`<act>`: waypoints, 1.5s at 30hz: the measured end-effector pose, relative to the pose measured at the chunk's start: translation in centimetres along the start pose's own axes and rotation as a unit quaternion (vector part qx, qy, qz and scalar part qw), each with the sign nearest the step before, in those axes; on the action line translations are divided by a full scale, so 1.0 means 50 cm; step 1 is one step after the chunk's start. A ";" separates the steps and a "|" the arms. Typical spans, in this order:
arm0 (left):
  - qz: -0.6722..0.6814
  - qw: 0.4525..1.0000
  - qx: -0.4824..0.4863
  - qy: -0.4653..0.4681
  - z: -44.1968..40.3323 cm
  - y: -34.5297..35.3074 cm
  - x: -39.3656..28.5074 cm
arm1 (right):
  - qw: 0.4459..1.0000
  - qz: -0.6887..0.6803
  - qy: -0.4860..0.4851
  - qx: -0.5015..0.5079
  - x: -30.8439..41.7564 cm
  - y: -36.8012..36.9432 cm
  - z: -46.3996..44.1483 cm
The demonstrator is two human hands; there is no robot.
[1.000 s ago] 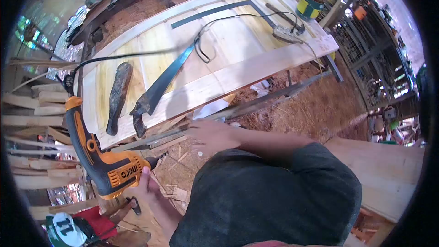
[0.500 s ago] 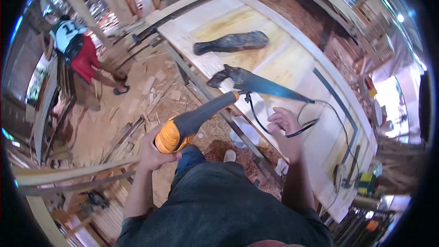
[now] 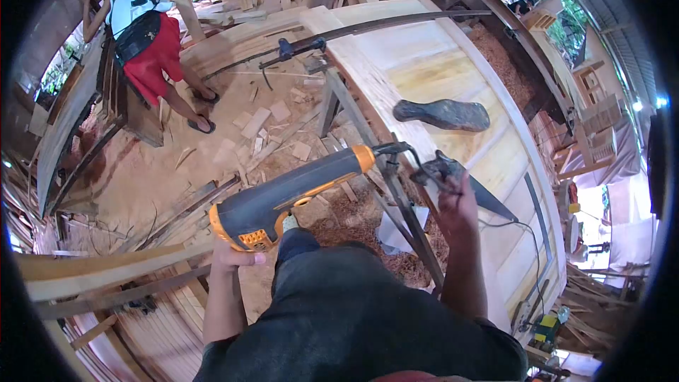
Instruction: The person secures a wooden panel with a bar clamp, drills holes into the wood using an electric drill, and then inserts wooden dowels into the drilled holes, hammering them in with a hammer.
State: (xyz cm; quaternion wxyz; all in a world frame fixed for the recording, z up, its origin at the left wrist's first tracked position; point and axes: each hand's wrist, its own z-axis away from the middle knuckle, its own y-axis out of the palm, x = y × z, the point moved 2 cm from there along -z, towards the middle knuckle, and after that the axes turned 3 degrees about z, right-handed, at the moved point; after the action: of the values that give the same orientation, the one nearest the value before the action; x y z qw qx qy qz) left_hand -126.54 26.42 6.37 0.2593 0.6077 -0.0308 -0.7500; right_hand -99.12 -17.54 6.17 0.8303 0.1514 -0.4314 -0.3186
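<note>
My left hand point(image 3: 237, 256) is closed around the lower end of an orange and black corded power tool point(image 3: 286, 198), held tilted over the floor in front of me. Its working end is not clear. A black power cord point(image 3: 404, 147) leaves the upper end and loops towards my right hand point(image 3: 456, 194), whose curled fingers appear to grip it above a wooden panel point(image 3: 368, 56). Just behind those fingers lies a handsaw point(image 3: 491, 200), its dark handle partly covered. Farther back on the panel rests a dark, elongated, narrow-necked object point(image 3: 442, 114).
A metal square point(image 3: 539, 216) lies along the panel's right side. A long bar clamp point(image 3: 286, 49) crosses its far end. At left, a person point(image 3: 145, 28) in red shorts bends over a bench. Wood scraps point(image 3: 254, 122) litter the floor, and a green-black tool point(image 3: 548, 327) sits at lower right.
My view has shifted left, and the power tool has swung to a flatter angle. My right hand, open beneath the cord earlier, has moved up beside the saw handle and its fingers have curled.
</note>
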 end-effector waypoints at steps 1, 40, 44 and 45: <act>-0.003 1.000 0.011 -0.009 -0.021 -0.026 -0.024 | 0.996 -0.083 -0.035 0.000 0.000 0.058 0.001; -0.208 0.755 0.548 0.293 -1.246 0.204 -0.514 | 0.607 0.769 -0.180 0.086 0.021 1.051 -0.158; -0.153 0.746 0.550 0.344 -1.328 0.240 -0.494 | 0.596 0.766 -0.209 -0.119 -0.040 1.131 -0.133; -0.096 0.778 0.503 0.364 -1.330 0.249 -0.463 | 0.647 0.725 -0.176 -0.159 -0.060 1.151 -0.135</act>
State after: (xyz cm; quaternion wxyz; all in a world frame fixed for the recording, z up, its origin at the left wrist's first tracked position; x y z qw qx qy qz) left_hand -57.56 43.41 14.37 -0.1649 0.8791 -0.2489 -0.3714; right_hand -71.95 27.50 30.68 0.7165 -0.4029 -0.4839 0.3003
